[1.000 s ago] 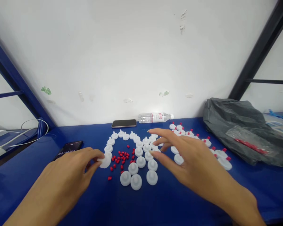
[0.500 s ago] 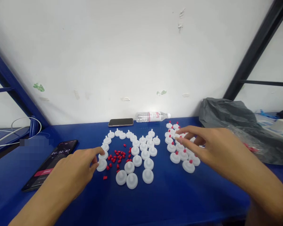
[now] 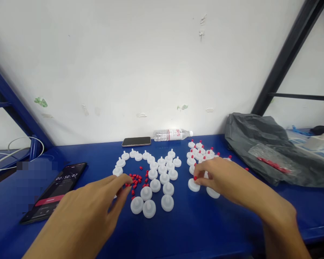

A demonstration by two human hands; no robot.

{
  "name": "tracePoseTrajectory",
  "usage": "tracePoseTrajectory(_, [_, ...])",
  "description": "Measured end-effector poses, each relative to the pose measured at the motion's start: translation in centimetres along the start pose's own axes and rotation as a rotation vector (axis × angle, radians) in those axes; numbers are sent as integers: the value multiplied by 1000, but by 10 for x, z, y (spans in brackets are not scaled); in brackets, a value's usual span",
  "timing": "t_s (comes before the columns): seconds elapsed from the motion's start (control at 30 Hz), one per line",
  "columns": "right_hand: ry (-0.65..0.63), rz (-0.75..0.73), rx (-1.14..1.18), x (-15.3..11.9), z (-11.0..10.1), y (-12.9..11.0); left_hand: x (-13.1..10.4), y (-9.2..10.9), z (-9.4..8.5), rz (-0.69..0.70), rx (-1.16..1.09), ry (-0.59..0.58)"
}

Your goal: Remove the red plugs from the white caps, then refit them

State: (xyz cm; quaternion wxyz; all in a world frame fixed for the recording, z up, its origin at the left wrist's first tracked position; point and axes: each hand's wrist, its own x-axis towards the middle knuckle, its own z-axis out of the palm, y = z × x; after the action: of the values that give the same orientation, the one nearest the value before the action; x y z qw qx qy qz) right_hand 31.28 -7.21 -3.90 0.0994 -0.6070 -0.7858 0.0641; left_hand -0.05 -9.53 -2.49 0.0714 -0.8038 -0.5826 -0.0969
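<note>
My left hand (image 3: pixel 97 207) reaches over the left edge of a loose pile of small red caps (image 3: pixel 136 180), thumb and forefinger apart. White round lids with nozzles (image 3: pixel 149 208) stand around the pile, bare of red. My right hand (image 3: pixel 218 176) is closed at the group on the right, its thumb and forefinger pinching the red tip of a white lid (image 3: pixel 193 185) at that group's near left corner. Other lids there carry red caps on their nozzles (image 3: pixel 191 144); my right hand hides some of them.
At the left lies a phone with a running timer display (image 3: pixel 54 190). A second phone (image 3: pixel 136 141) and a clear bottle (image 3: pixel 172 134) lie by the wall. Grey plastic (image 3: pixel 248 133) and a clear bag of red caps (image 3: pixel 275 163) lie at the right.
My left hand has moved right, from the lids at the left to the red pile. The right hand has moved down and closed on a capped lid near the front.
</note>
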Motion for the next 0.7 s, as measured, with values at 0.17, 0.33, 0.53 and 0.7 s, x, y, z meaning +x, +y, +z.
tracePoseTrajectory(0.17, [63,-180,106,-13,-10,-29,-5,33,10,172,-185,38])
tracePoseTrajectory(0.33, [34,-338,249,-27,-13,-54,-7,60,24,293,-283,-52])
tracePoseTrajectory(0.53, [137,-359,308,-28,-15,-55,0,62,17,168,-583,-4])
tracePoseTrajectory(0.7, [134,-428,357,-24,-10,-57,6,56,8,-197,-1038,-171])
